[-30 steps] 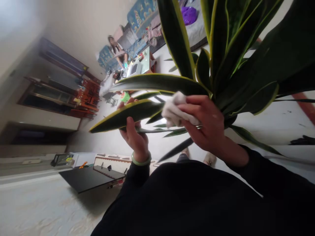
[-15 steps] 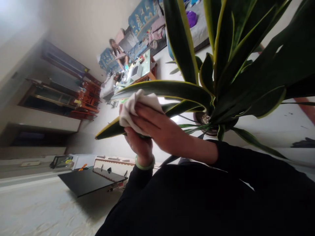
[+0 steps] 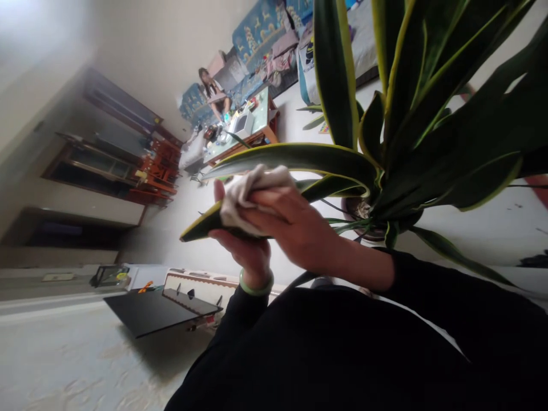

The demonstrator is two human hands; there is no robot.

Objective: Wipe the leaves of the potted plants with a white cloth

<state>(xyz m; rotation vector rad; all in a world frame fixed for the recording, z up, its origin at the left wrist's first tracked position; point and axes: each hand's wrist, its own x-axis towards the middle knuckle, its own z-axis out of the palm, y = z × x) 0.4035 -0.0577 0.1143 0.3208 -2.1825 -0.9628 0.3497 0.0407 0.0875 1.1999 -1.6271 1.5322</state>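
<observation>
A long dark-green leaf with yellow edges (image 3: 201, 226) reaches left from a potted snake plant (image 3: 338, 74). My left hand (image 3: 246, 251), with a pale green bangle at the wrist, cradles this leaf from below; its thumb lies along the near edge and a fingertip shows beyond the far edge. On top of the leaf, my right hand (image 3: 299, 228) presses a crumpled whitish cloth (image 3: 257, 191), its fingers bent over the fabric. Another arching leaf (image 3: 295, 153) passes just above the cloth. Part of the held leaf is hidden under cloth and fingers.
The plant's brown pot (image 3: 351, 214) stands on the pale floor to the right. A glass-topped coffee table (image 3: 261, 117), a seated person (image 3: 214, 94) and a blue patterned sofa (image 3: 252, 28) are farther back. A black panel (image 3: 158, 314) stands at lower left.
My right hand and the cloth have shifted slightly right and down in view. More of my left fingertip shows past the leaf. The whole scene has moved slightly right with the camera.
</observation>
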